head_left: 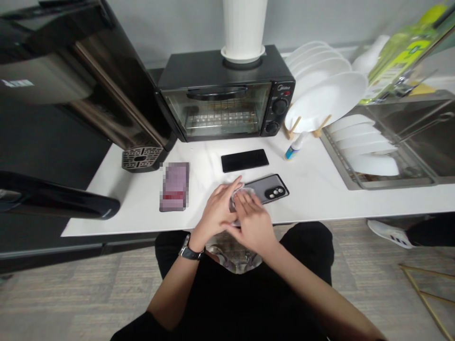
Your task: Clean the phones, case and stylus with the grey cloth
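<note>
A phone case (268,185) with a black rim and camera cutouts lies on the counter in front of me, its left part covered by my hands. My left hand (217,208) grips the left end of the case, thumb and fingers around its edge. With bent fingers, my right hand (255,222) presses a crumpled whitish wipe (248,191) against the case. Just behind it lies a black phone (245,161), screen up. To the right stands a small spray bottle (293,148) with a blue label. A purple, blurred-out flat item (175,184) rests left of my hands.
Behind are a toaster oven (220,109) with a white pot (244,28) on top and a rack of white plates (320,104). A dark drink machine (142,156) stands left. The sink (350,182) with dishes is right. Another person's shoe (390,233) shows at right.
</note>
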Motion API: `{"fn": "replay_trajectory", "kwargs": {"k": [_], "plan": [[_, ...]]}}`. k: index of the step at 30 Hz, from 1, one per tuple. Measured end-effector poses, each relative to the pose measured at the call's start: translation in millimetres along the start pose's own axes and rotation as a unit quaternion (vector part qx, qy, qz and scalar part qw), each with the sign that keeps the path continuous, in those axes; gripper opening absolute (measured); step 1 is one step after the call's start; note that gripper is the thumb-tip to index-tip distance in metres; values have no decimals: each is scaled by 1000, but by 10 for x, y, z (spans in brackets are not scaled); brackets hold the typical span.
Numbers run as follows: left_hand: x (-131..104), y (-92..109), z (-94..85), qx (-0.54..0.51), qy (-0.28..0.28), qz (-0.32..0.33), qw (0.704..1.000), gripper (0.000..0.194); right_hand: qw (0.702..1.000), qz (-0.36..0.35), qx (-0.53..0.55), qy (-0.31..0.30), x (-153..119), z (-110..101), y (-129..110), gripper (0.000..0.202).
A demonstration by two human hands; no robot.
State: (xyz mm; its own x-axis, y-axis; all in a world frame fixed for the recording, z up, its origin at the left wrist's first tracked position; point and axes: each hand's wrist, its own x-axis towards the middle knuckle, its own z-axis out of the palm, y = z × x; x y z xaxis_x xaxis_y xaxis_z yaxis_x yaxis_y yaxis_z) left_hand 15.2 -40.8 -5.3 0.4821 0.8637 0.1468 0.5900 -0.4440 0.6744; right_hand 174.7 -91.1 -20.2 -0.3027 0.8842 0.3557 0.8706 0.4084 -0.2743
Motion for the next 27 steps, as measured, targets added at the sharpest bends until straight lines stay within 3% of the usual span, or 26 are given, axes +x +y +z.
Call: {"fn": "replay_trajectory", "kwargs": {"k": [2, 4, 7, 10, 13, 15, 18, 21, 25, 27], "plan": [[-11, -10, -6, 4, 0, -8, 1000, 98, 999, -25, 35, -20, -54, -24, -76, 88], [-25, 4, -21, 4, -3, -7, 1000, 99, 998, -41, 45, -33, -155, -123, -6, 80], [-37, 45, -46, 6, -5, -1, 1000, 103, 997, -57, 25, -51, -324, -348, 289, 66], [-30, 75, -53, 11, -4, -1, 1000, 108, 998, -27, -31, -46, -429, -521, 633, 62], [-13, 91, -37, 14, -3, 4, 1000, 106, 996, 3, -82, -21, -420, -527, 845, 66], [-4, 98, -22, 14, -2, 5, 1000, 103, 996, 17, -91, -6, -351, -440, 866, 76], [5, 89, -10, 14, -4, 7, 1000, 101, 995, 48, -87, 20, -189, -247, 723, 88], [10, 48, -9, 14, -6, 14, 1000, 98, 994, 67, -77, 41, -43, -71, 432, 97], [8, -14, -3, 7, -3, 11, 1000, 94, 1000, 9, -5, 21, 9, 35, 25, 97], [-3, -26, 2, 6, -2, 3, 1000, 97, 999, -18, 33, 5, -30, 7, -70, 93]]}}
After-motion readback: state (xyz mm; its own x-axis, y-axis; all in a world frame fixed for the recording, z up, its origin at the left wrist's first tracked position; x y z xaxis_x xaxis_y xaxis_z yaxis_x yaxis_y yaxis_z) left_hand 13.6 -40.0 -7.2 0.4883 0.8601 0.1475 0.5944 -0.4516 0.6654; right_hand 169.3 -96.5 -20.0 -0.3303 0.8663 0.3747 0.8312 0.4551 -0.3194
